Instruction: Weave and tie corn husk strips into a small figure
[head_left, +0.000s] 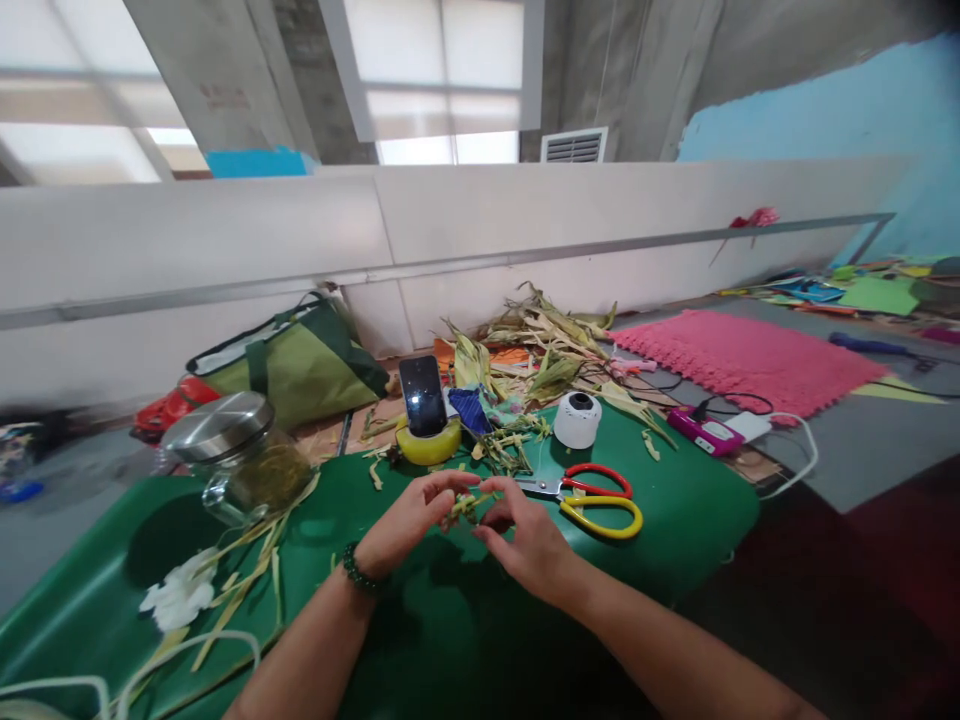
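Concrete pillars and bright windows rise beyond a pale partition (487,230), behind a work surface draped in green covering (690,500). From my remote post, the head view shows me two bare hands meeting above its middle. The left hand (409,520) appears to pinch a small plant bundle (466,507) between thumb and forefinger, probably to steady it. The right hand (531,540) curves in from the other side, forefinger near the left fingertips, thumb held apart; I cannot tell whether it grips anything. Scissors (553,488) lie open just beyond it, handles turned rightward, seemingly for easy reach. A phone (424,397) leans upright in a yellow ring (429,447) that apparently serves as its stand. Dry husks (551,330) are heaped at the back, likely to leave working room, while a lidded glass jar (277,480) stands well to the left.
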